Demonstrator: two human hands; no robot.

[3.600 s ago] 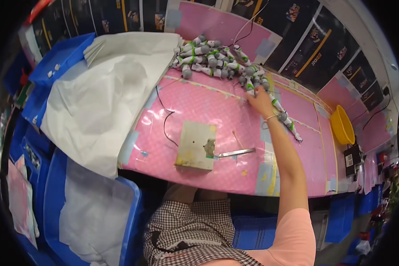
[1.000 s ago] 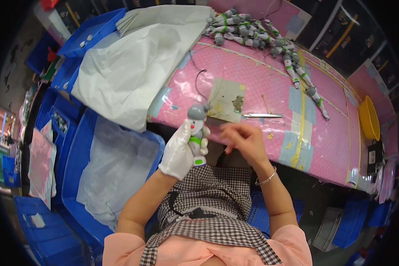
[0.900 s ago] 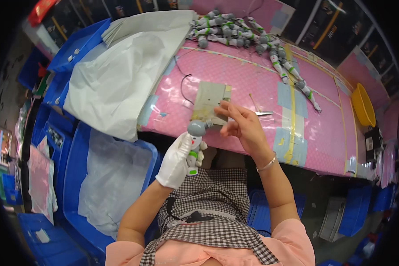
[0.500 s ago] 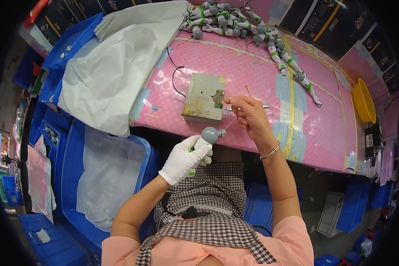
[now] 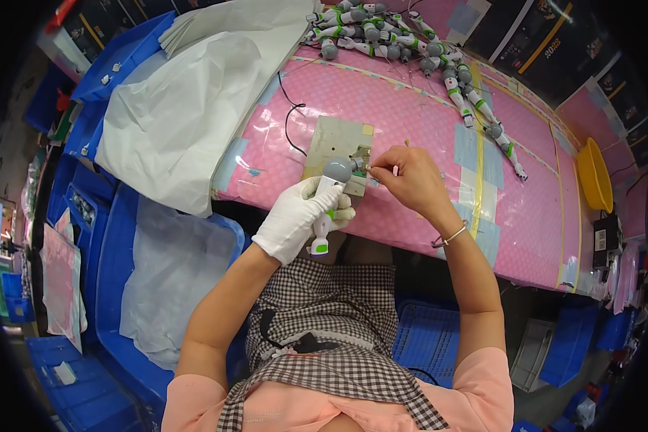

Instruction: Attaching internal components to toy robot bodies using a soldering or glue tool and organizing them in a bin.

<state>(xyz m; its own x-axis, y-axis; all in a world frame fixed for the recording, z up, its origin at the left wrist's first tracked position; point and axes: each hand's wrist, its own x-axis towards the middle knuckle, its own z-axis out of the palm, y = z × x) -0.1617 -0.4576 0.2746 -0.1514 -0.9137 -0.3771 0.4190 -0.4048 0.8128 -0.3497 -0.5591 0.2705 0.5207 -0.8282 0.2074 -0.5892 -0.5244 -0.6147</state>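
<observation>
My left hand [image 5: 295, 217], in a white glove, is closed around a white and green toy arm [image 5: 337, 171] with a grey ball joint at its upper end. The ball's small stub points right, over the grey box [image 5: 331, 135] on the table. Bare, my right hand [image 5: 415, 181] pinches thumb and forefinger together just right of the stub, at the box's cut-out side. A thin wire runs between the stub and these fingertips, though it is hard to see now. Behind my right knuckles shows the tip of a thin stick [image 5: 407, 142].
Several similar toy arms [image 5: 371, 32] lie heaped at the table's far side, with more toward the right. A black cord [image 5: 288, 122] leads to the box. White sheeting [image 5: 187, 108] covers the left, above a blue bin [image 5: 234, 234]. A yellow basin [image 5: 594, 176] stands far right.
My left hand has raised the toy arm up and away from me, so its ball now covers part of the box. My right hand has turned and stays close to the box's cut-out.
</observation>
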